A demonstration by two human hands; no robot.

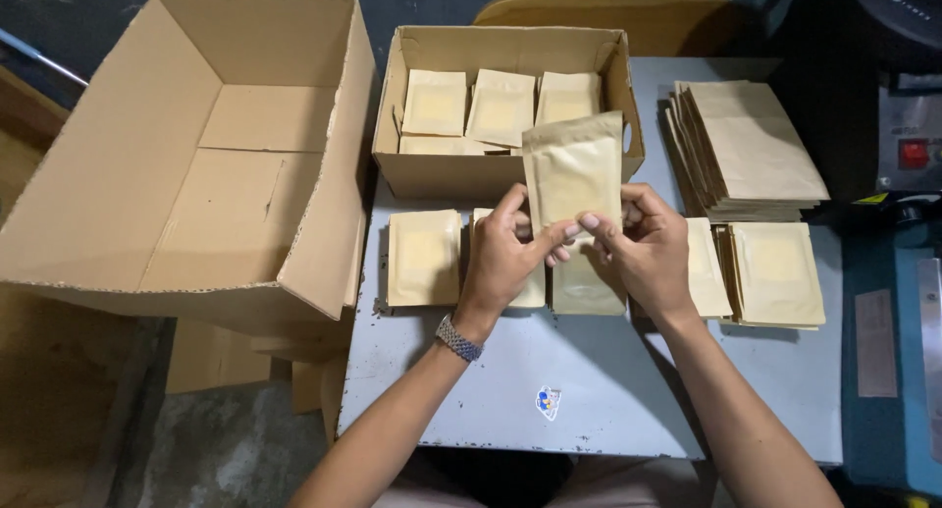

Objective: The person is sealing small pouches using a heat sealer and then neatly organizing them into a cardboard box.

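Both of my hands hold one tan paper pouch (pixel 574 169) upright above the grey table (pixel 549 371). My left hand (pixel 505 258), with a metal watch on its wrist, pinches the pouch's lower left edge. On the lower right edge, my right hand (pixel 643 253) does the same. Under my hands, several flat pouches with clear windows (pixel 424 258) lie in a row on the table. Behind the held pouch stands a small open carton (pixel 491 174) with several more pouches inside.
A large empty cardboard box (pixel 196 155) sits tilted at the left, beside the table. A fanned stack of tan pouches (pixel 751 145) lies at the back right, and a smaller stack (pixel 775 272) in front of it. A blue machine (pixel 888 351) stands at the right edge.
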